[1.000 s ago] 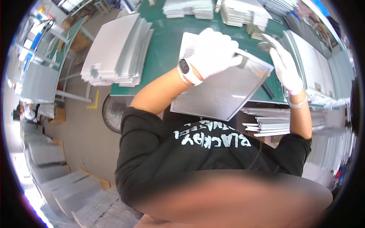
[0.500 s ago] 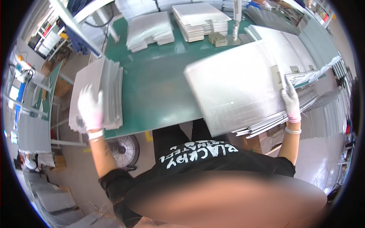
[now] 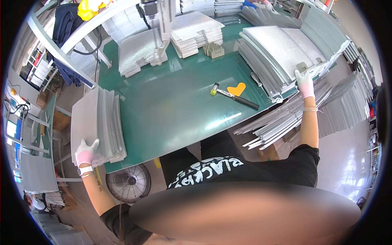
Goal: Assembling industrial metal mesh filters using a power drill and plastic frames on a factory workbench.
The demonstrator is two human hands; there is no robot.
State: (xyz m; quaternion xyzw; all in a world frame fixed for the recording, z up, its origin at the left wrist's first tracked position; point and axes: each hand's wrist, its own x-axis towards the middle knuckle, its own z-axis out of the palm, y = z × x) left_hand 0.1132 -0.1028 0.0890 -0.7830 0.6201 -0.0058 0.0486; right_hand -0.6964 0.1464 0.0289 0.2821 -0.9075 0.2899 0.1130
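Both my hands wear white-and-pink gloves. My left hand [image 3: 86, 152] is at the near outer edge of an upright-leaning left stack of thin pale panels [image 3: 86, 114], thumb spread from the fingers. Over on the right, my right hand [image 3: 305, 83] grips the near edge of the top perforated metal panel [image 3: 275, 47], beside a small beige block [image 3: 301, 66]. More panels lie under that one. Between the stacks, a mallet [image 3: 234, 96] with a dark handle and a yellow-green tip lies beside an orange scraper [image 3: 236, 89]. A slim handled tool [image 3: 256, 79] rests against the right stack.
Two notched panel stacks [image 3: 141, 51] [image 3: 194, 30] and a ridged beige part [image 3: 213, 50] stand at the back of the green table [image 3: 171, 106]. A metal fixture [image 3: 161, 32] hangs overhead. More panels [image 3: 281, 112] lie below right; a fan [image 3: 130, 181] stands below left. Another person's gloved hand [image 3: 268, 5] shows far off.
The large panel my right hand held tilted over the table is gone from there, uncovering the mallet and scraper. My left hand has come down to the left stack's near edge.
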